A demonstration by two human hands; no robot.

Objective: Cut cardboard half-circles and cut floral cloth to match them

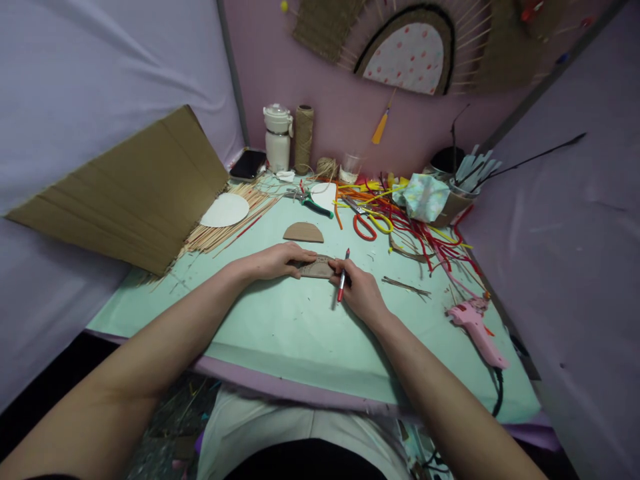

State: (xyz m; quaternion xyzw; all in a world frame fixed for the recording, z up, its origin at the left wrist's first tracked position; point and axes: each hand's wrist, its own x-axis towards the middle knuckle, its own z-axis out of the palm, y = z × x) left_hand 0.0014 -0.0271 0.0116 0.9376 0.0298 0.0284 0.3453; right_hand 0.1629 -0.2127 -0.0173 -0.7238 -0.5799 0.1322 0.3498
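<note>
My left hand [275, 261] lies flat with its fingers stretched out, pressing down a small brown cardboard piece [316, 269] on the mint-green table cover [280, 333]. On the right side of that piece my right hand [357, 288] is closed round a red pen [343, 275], whose tip meets the piece's edge. A second, half-round cardboard piece [303, 233] lies just beyond them.
A large cardboard sheet [130, 187] leans at the left beside a bundle of thin sticks [225, 230] and a white paper disc [225, 210]. Red scissors [364, 223], green-handled pliers [314, 203] and coloured pipe cleaners [420, 233] lie at the back right. A pink glue gun [477, 327] rests at the right.
</note>
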